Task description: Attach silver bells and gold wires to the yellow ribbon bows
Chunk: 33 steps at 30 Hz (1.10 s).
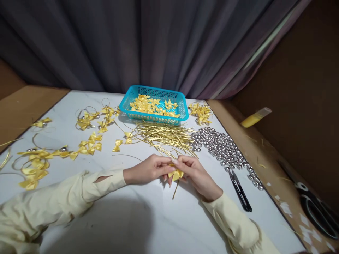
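Observation:
Both hands meet over the middle of the white table, pinching one yellow ribbon bow (176, 174) between them. My left hand (152, 169) grips the bow from the left with thumb and fingers. From the right, my right hand (197, 174) holds it the same way, thumbs close together at its top. A thin gold cord (175, 190) sticks out below the bow; how it joins the bow is hidden by the fingers. Just beyond the hands lies a pile of gold cords (164, 134). Silver beads (219, 144) are spread to the right of it.
A blue basket (154, 116) with yellow bows stands at the back. More bows with cords lie at left (37, 165) and a cluster of bows (200, 112) at back right. Black thread snips (240, 192) lie near my right forearm; large scissors (315, 208) and a yellow tube (255, 118) are farther right.

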Each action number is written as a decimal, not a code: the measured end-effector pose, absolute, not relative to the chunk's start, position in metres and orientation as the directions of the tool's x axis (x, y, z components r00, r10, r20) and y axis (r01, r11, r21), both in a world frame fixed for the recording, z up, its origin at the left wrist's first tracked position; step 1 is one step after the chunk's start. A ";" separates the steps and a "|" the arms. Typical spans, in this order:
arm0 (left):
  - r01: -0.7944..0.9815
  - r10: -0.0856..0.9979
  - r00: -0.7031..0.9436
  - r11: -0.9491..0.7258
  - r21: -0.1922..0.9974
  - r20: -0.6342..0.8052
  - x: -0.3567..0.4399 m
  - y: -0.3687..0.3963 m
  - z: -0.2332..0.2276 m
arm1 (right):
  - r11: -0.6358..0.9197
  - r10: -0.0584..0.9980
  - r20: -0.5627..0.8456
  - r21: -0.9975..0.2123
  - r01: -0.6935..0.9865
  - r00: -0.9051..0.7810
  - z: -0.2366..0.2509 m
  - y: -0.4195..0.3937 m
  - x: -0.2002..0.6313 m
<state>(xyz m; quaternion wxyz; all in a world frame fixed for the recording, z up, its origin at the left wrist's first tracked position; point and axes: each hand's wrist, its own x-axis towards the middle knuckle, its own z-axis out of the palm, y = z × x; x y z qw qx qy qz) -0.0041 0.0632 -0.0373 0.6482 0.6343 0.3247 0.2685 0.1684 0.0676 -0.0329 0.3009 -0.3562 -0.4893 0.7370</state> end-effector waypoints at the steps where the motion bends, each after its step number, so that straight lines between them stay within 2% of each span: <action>1: 0.038 0.759 0.645 0.079 0.996 -0.085 -0.004 0.063 -0.038 | -0.340 0.803 -0.227 -0.934 -0.111 -0.551 -0.033 0.068 0.168; 8: -0.131 0.726 0.677 0.279 0.951 -0.120 -0.005 0.066 -0.037 | -0.386 0.811 -0.245 -0.906 -0.172 -0.531 -0.034 0.066 0.166; 12: -0.191 0.659 0.733 0.437 0.879 -0.169 -0.005 0.069 -0.035 | -0.399 0.802 -0.252 -0.901 -0.171 -0.542 -0.030 0.064 0.162; 16: -0.212 0.610 0.756 0.569 0.795 -0.235 -0.004 0.071 -0.035 | -0.386 0.849 -0.274 -0.906 -0.176 -0.452 -0.028 0.064 0.161; 22: -0.223 0.607 0.760 0.577 0.785 -0.231 -0.003 0.072 -0.037 | -0.325 0.890 -0.244 -0.933 -0.158 -0.385 -0.031 0.064 0.163; 33: -0.178 0.658 0.715 0.499 0.848 -0.237 -0.003 0.070 -0.034 | -0.336 0.893 -0.264 -0.930 -0.150 -0.364 -0.030 0.066 0.163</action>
